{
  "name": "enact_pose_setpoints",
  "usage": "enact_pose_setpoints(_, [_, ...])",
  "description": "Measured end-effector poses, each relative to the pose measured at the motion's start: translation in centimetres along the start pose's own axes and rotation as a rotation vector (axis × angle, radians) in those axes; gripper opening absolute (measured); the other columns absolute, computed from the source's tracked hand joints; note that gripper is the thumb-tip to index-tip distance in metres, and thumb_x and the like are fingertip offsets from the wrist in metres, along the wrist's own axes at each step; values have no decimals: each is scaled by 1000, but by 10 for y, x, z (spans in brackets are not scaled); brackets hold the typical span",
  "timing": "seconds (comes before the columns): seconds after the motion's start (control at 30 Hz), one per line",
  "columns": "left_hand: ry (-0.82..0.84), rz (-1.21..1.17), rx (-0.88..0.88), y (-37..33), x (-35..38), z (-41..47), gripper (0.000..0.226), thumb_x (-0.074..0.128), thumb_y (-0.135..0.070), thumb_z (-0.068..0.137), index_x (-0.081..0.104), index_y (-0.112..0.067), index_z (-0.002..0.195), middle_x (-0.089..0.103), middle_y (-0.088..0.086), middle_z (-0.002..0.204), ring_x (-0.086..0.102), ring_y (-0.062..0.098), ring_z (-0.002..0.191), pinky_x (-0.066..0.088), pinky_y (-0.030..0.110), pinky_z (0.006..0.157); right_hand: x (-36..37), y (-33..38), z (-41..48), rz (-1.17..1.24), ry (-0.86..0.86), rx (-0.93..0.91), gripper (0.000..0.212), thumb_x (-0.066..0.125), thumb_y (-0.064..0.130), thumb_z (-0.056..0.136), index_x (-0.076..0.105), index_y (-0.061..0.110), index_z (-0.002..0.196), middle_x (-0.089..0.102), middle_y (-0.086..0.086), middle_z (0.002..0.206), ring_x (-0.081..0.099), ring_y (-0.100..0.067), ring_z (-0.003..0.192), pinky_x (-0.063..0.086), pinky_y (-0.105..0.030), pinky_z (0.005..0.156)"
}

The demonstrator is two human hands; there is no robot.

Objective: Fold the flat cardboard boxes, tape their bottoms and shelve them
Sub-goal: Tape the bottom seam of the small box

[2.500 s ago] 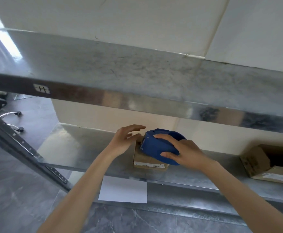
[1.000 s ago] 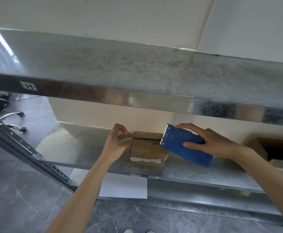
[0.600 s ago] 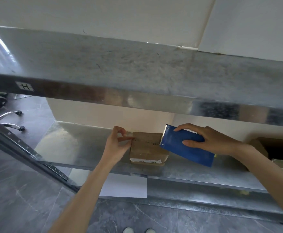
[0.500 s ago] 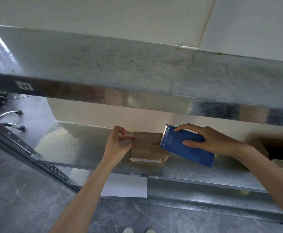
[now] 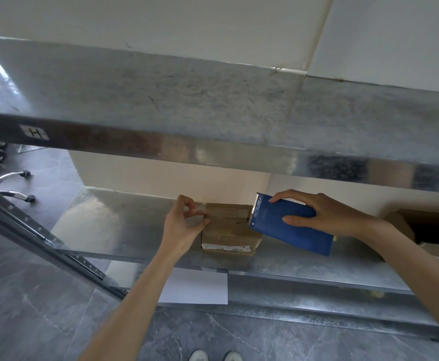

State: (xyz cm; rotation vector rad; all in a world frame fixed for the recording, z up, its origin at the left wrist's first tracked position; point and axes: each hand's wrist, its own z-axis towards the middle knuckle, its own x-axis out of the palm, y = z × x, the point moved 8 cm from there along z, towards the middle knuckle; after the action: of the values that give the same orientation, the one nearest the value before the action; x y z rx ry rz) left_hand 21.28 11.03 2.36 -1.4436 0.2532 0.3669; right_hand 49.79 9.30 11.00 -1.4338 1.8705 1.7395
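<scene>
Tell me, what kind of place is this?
Probably a storeroom or packing room: metal shelves, one marked with an H label, cardboard boxes on the lower one, and the right hand holding a blue tape dispenser while the left hand pinches tape.

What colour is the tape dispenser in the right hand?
Dark blue; the tape dispenser shows best in the head view, held by the right hand.

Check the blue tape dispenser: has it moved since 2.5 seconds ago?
Yes. The tape dispenser went right: it covered the small cardboard box, now only its toothed edge meets the box's right side.
</scene>
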Motion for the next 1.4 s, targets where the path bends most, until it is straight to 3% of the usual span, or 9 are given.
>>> enact_pose_setpoints(0.2, [-22, 3, -6, 7, -1, -1, 43, 84, -10, 76, 44, -21, 88, 69, -4, 87, 69, 1, 89, 48, 11, 78, 3, -1, 7, 17, 26, 16, 33, 61, 40, 96, 52, 59, 122, 62, 25, 122, 65, -8, 101, 55, -42, 88])
enact_pose_setpoints(0.37, [4, 9, -9, 6, -1, 0, 40, 82, -7, 76, 46, -15, 90, 70, 8, 92, 67, -4, 88, 44, 4, 76, 4, -6, 17, 18, 43, 46, 30, 60, 41, 96, 52, 59, 120, 60, 24, 125, 63, 2, 94, 55, -25, 80])
enact_pose_setpoints(0.57, [99, -11, -113, 3, -1, 3, 37, 79, 0, 76, 50, -13, 94, 66, -6, 91, 69, -1, 88, 49, 16, 71, 3, -9, 28, -13, 73, 85, 26, 59, 46, 95, 52, 57, 118, 57, 24, 123, 62, 2, 94, 55, -21, 76])
enact_pose_setpoints(0.73, [27, 22, -180, -2, -10, 7, 20, 75, -23, 86, 61, -10, 90, 67, -3, 89, 63, 12, 85, 42, 18, 66, 2, -7, 32, -36, 98, 101, 27, 58, 46, 95, 53, 51, 122, 56, 19, 125, 60, -1, 99, 49, -17, 74])
enact_pose_setpoints(1.0, [25, 122, -175, 9, -5, 9, 19, 70, -19, 90, 56, -15, 79, 59, -3, 73, 54, 12, 70, 39, 24, 61, 1, -11, 35, -53, 109, 94, 28, 57, 50, 94, 52, 54, 122, 56, 18, 128, 60, -4, 102, 55, -29, 85])
enact_pose_setpoints(1.27, [73, 146, -204, 24, 5, 2, 18, 65, -25, 95, 54, -15, 86, 59, -3, 79, 54, 10, 74, 37, 18, 61, 3, -14, 34, -31, 103, 97, 29, 57, 47, 96, 52, 51, 124, 56, 22, 122, 61, -2, 97, 51, -17, 72])
enact_pose_setpoints(1.4, [40, 148, -185, 30, 9, 0, 10, 63, -23, 96, 58, -14, 96, 62, -6, 86, 59, 8, 81, 40, 8, 65, 5, -17, 33, -9, 96, 82, 28, 57, 47, 95, 51, 53, 122, 54, 27, 119, 61, -1, 97, 54, -19, 75])
